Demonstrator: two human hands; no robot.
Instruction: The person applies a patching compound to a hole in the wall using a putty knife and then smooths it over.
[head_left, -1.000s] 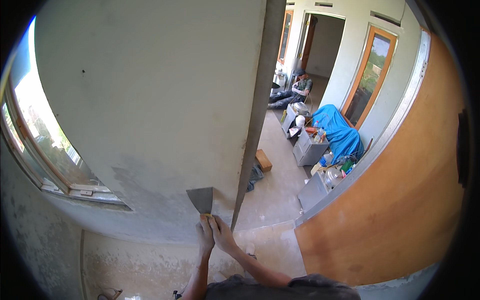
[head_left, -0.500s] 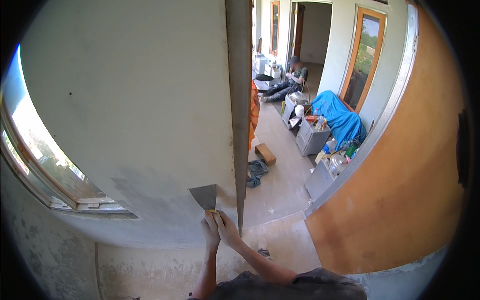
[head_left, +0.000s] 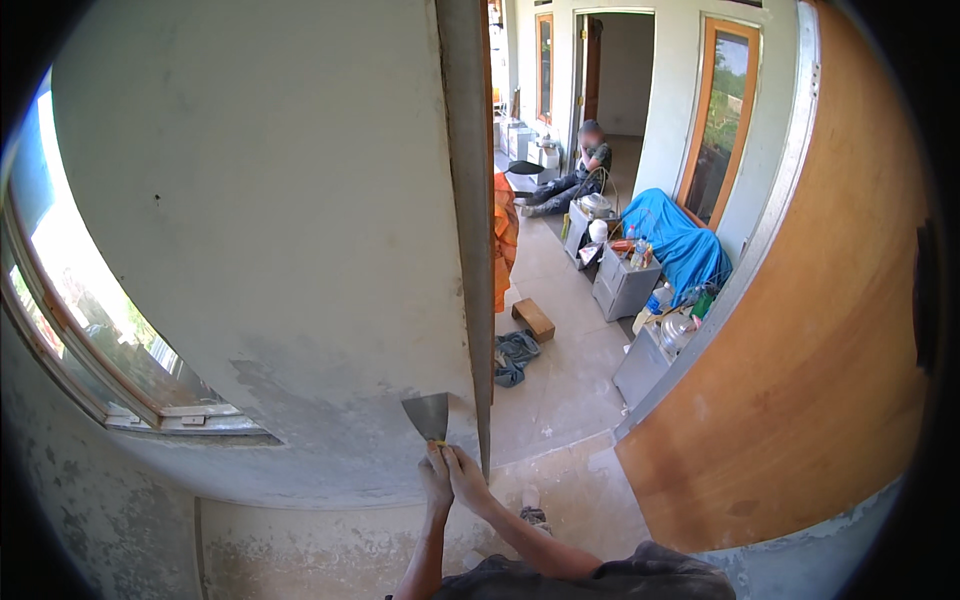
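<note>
A scraper (head_left: 428, 415) with a broad, flared metal blade is gripped by its handle in both of my hands. My left hand (head_left: 435, 480) and my right hand (head_left: 468, 482) are closed side by side around the handle, covering most of it. The blade points up and lies over the lower part of a pale wall (head_left: 290, 200), close to its right-hand edge; contact is hard to make out. Rough grey patches (head_left: 310, 400) mark the wall left of the blade.
At left is a window (head_left: 150, 370). An orange-brown door panel (head_left: 760, 400) stands at right. Beyond the doorway are a wooden block (head_left: 533, 319), a crumpled cloth (head_left: 515, 358), grey cabinets (head_left: 625, 285), a blue cover (head_left: 675, 240) and a seated person (head_left: 590, 165).
The scraper and both hands have shifted slightly down and right, nearer the wall's edge. My view has moved a little too. The seated person's arm is raised higher.
</note>
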